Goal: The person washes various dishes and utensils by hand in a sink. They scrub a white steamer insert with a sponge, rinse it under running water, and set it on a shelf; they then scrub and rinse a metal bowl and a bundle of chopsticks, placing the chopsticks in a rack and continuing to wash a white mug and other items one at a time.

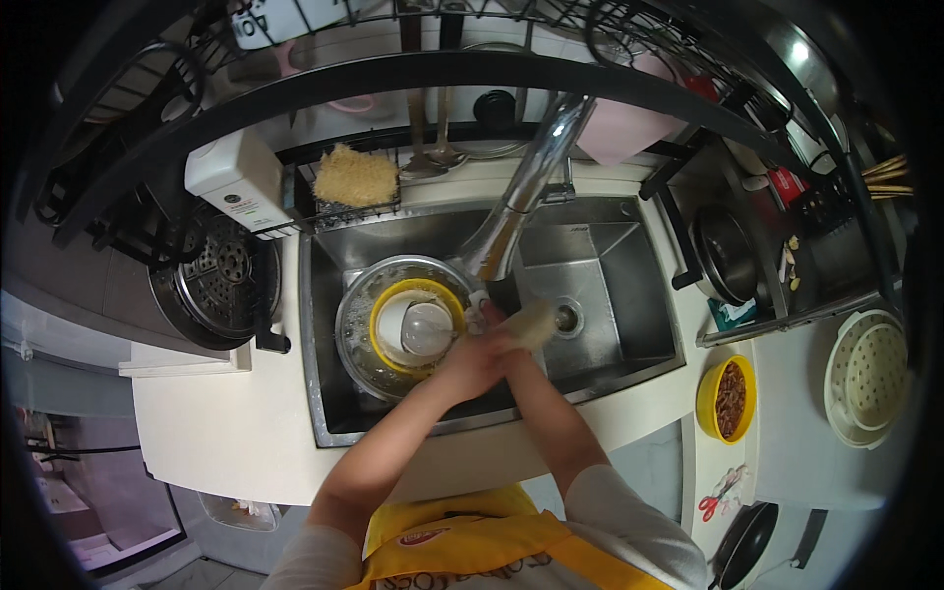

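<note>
Over the divider of the double sink, my forearms converge and my hands overlap under the faucet [509, 221]. My left hand [476, 365] is closed around a pale, motion-blurred object [537, 324], possibly a sponge or cloth, which points toward the right basin. Partly behind it, my right hand [493, 313] is near a small whitish item [478, 304]; its grip is unclear. In the left basin stands a metal bowl [354, 295] of sudsy water. Nested inside are a yellow-rimmed bowl [380, 302], a white bowl [393, 324] and a clear rounded vessel [428, 330].
A black dish rack [413, 66] arches over the sink. Behind the left basin are a white bottle [240, 181] and a loofah-like scrubber [355, 177]. On the right are a yellow bowl of brown food [730, 402], red-handled scissors [709, 506], a colander [870, 376] and a frying pan [745, 542].
</note>
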{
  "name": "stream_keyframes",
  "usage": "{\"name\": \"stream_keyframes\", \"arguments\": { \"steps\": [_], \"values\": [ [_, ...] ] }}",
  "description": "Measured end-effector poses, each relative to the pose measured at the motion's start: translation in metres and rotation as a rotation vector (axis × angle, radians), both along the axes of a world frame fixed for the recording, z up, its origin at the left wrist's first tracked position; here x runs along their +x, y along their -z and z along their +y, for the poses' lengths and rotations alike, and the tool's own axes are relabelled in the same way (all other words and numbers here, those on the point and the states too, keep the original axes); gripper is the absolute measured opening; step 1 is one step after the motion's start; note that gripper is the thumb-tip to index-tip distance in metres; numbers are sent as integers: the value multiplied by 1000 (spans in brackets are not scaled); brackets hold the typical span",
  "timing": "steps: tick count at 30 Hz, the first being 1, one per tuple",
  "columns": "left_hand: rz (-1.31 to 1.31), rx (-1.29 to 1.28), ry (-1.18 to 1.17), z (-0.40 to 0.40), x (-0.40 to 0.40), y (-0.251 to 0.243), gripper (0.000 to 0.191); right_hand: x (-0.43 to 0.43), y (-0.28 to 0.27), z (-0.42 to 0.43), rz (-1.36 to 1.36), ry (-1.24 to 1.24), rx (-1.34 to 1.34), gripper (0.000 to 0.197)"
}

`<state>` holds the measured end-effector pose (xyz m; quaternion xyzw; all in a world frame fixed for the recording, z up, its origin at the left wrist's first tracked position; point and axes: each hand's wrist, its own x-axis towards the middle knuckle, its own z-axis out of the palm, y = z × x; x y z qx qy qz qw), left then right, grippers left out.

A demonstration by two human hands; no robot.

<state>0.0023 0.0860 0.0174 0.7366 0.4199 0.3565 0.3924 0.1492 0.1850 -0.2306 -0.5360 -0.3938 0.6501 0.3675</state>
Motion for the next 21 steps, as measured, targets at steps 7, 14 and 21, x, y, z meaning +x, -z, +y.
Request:
{"name": "stream_keyframes", "arguments": {
  "steps": [7,14,21],
  "values": [
    [459,597,2,45,73,53,35,-51,-50,-35,-353,-162,178,41],
    [47,-55,-1068,1,-50,156,29,-86,-87,-66,-597,-478,656,37],
    [-175,-321,-1084,4,-59,207,44,-135,-23,-59,-1303,-1079,912,52]
  ]
}}
